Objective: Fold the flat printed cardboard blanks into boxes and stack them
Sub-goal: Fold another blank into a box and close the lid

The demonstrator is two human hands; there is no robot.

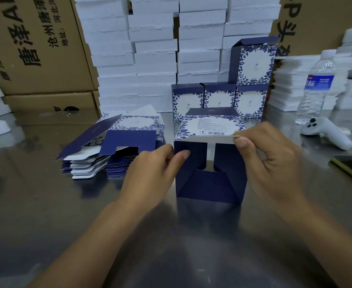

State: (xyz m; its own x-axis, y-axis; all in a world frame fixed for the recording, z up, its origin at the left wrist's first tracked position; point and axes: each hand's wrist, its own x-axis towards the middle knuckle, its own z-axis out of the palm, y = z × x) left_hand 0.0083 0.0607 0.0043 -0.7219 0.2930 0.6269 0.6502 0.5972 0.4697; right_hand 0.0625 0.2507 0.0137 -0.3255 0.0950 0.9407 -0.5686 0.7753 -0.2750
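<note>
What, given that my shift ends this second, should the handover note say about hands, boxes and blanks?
Left hand grips the left wall of the half-folded navy floral-print cardboard box; right hand pinches its upper flap.
Its end flaps, facing the camera, are not fully closed.
Done: row of three folded boxes behind, a fourth box on top, lid open.
Left: finish this box, stack it, then fold the pile of flat printed blanks beside it on the steel table.
</note>
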